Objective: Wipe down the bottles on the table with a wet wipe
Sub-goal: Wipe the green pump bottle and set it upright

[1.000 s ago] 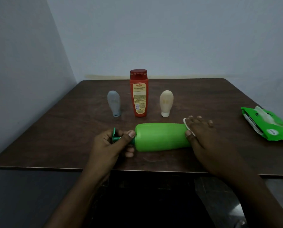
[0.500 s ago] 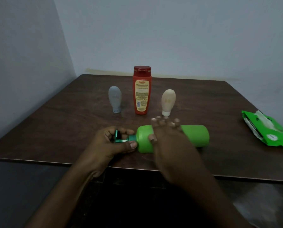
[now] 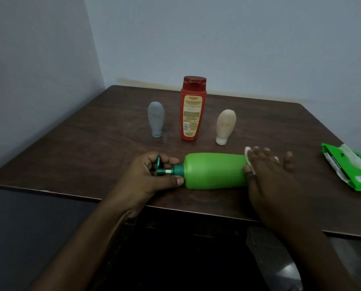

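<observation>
A green pump bottle (image 3: pixel 214 171) lies on its side near the front edge of the brown table (image 3: pixel 81 156), pump end to the left. My left hand (image 3: pixel 149 177) grips its dark green pump neck. My right hand (image 3: pixel 267 171) lies with fingers spread over the bottle's base end, pressing a white wet wipe (image 3: pixel 248 157) against it; only the wipe's edge shows. Behind stand a grey bottle (image 3: pixel 156 120), a tall red bottle (image 3: pixel 192 110) and a beige bottle (image 3: pixel 225 126), the two small ones on their caps.
A green pack of wet wipes (image 3: pixel 351 169) lies at the table's right edge with a wipe sticking out. Walls close off the left and back sides. The table's front edge runs just below my hands.
My right hand slid with the wipe from the bottle's base to its neck end and back to the base. My left hand kept its grip on the pump.
</observation>
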A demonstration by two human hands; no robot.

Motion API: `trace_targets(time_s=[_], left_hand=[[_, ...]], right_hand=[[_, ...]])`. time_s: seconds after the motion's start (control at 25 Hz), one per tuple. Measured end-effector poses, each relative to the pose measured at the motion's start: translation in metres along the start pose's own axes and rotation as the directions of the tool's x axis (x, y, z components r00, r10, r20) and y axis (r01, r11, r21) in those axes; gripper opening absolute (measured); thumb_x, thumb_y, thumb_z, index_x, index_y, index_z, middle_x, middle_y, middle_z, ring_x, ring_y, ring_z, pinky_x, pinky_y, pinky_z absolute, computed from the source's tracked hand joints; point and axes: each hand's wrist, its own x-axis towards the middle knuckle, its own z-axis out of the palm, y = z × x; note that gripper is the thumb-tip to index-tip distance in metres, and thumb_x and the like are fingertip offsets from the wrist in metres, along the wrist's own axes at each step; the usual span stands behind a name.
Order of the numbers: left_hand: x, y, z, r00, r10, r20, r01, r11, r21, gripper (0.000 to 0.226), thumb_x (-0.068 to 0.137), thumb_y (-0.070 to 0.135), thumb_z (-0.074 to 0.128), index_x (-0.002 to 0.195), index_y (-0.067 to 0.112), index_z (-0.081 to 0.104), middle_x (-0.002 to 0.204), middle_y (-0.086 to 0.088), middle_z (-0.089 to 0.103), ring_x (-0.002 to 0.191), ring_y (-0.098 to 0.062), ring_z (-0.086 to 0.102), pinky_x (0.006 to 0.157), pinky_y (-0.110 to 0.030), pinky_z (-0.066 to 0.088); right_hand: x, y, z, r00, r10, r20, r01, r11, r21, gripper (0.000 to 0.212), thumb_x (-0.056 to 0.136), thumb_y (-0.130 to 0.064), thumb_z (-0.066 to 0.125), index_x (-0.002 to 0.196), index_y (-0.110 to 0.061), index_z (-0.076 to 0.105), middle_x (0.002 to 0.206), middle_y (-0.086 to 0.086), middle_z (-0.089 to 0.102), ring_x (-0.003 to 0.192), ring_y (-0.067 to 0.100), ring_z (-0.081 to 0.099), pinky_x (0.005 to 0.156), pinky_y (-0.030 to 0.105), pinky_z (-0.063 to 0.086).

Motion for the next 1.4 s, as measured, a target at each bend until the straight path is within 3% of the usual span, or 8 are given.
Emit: trace_targets(time_s=[0.16, 0.48, 0.6, 0.76, 0.88, 1.12, 1.28, 1.4], left_hand=[[0.000, -0.001, -0.003, 1.000, -0.011, 0.009, 0.012, 0.998, -0.063, 0.047, 0.056, -0.005, 0.085, 0.100, 0.005, 0.072, 0.092, -0.012, 0.074, 0.085, -0.022, 0.071, 0.079, -0.030, 0.063], [-0.003, 0.000, -0.002, 0.999, 0.009, 0.031, -0.005, 0.994, -0.110, 0.042, 0.059, -0.009, 0.081, 0.099, 0.004, 0.074, 0.094, -0.016, 0.077, 0.084, -0.021, 0.074, 0.075, -0.028, 0.063], [-0.002, -0.002, -0.002, 0.999, 0.045, 0.017, -0.043, 0.994, -0.097, 0.041, 0.059, -0.007, 0.082, 0.096, 0.009, 0.077, 0.091, -0.011, 0.078, 0.083, -0.018, 0.073, 0.078, -0.027, 0.063], [-0.001, -0.002, 0.000, 0.998, 0.063, 0.016, -0.062, 0.994, -0.091, 0.041, 0.057, -0.008, 0.082, 0.093, 0.011, 0.078, 0.089, -0.009, 0.077, 0.082, -0.016, 0.073, 0.076, -0.025, 0.062], [-0.002, -0.001, 0.000, 0.998, 0.057, 0.022, -0.055, 0.995, -0.087, 0.043, 0.054, -0.008, 0.082, 0.093, 0.011, 0.078, 0.088, -0.008, 0.077, 0.081, -0.016, 0.074, 0.073, -0.025, 0.062], [-0.003, -0.003, -0.003, 0.998, 0.053, 0.025, -0.052, 0.997, -0.049, 0.043, 0.052, -0.009, 0.090, 0.088, 0.014, 0.081, 0.093, -0.009, 0.078, 0.083, -0.018, 0.074, 0.076, -0.028, 0.063], [-0.005, -0.003, -0.005, 0.999, 0.022, 0.048, -0.017, 0.994, -0.104, 0.037, 0.061, -0.002, 0.084, 0.095, 0.011, 0.081, 0.098, -0.019, 0.079, 0.085, -0.023, 0.076, 0.073, -0.030, 0.063], [-0.003, -0.005, -0.004, 0.999, 0.009, 0.041, -0.005, 0.995, -0.098, 0.052, 0.051, 0.016, 0.099, 0.098, 0.008, 0.080, 0.098, -0.019, 0.079, 0.085, -0.024, 0.075, 0.077, -0.033, 0.064]], right_hand=[[-0.004, -0.027, 0.007, 0.992, 0.044, -0.116, -0.045, 0.999, -0.001, 0.057, 0.101, -0.035, 0.028, 0.145, -0.004, 0.047, 0.146, 0.017, 0.051, 0.139, 0.035, 0.044, 0.122, 0.057, 0.011], [-0.018, -0.086, 0.018, 0.919, -0.385, -0.084, 0.391, 0.917, 0.074, 0.058, 0.103, -0.037, 0.026, 0.156, -0.014, 0.027, 0.164, -0.001, 0.021, 0.154, 0.016, 0.007, 0.124, 0.050, 0.004], [-0.014, -0.050, 0.022, 0.971, -0.219, -0.097, 0.228, 0.969, 0.091, 0.058, 0.102, -0.034, 0.029, 0.158, -0.017, 0.021, 0.164, -0.001, 0.020, 0.154, 0.017, 0.010, 0.124, 0.051, 0.006], [-0.010, -0.006, 0.012, 0.973, 0.090, -0.211, -0.057, 0.986, 0.159, 0.053, 0.098, -0.031, 0.035, 0.147, -0.016, 0.048, 0.148, 0.007, 0.052, 0.142, 0.025, 0.042, 0.123, 0.053, 0.015], [-0.004, -0.009, 0.009, 0.960, 0.175, -0.217, -0.138, 0.975, 0.176, 0.050, 0.097, -0.029, 0.037, 0.139, -0.010, 0.056, 0.139, 0.012, 0.059, 0.135, 0.031, 0.050, 0.121, 0.055, 0.021], [-0.009, -0.088, 0.016, 0.978, -0.073, -0.196, 0.107, 0.980, 0.168, 0.056, 0.102, -0.035, 0.027, 0.148, -0.008, 0.043, 0.150, 0.011, 0.048, 0.142, 0.027, 0.040, 0.122, 0.043, 0.024], [-0.015, -0.118, 0.025, 0.929, -0.317, -0.189, 0.347, 0.926, 0.150, 0.053, 0.105, -0.032, 0.030, 0.151, -0.007, 0.039, 0.159, 0.008, 0.035, 0.151, 0.023, 0.021, 0.123, 0.043, 0.016], [-0.025, -0.097, 0.026, 0.929, -0.331, -0.168, 0.355, 0.923, 0.146, 0.055, 0.105, -0.030, 0.029, 0.155, -0.009, 0.028, 0.164, 0.005, 0.025, 0.154, 0.018, 0.009, 0.124, 0.044, 0.014]])
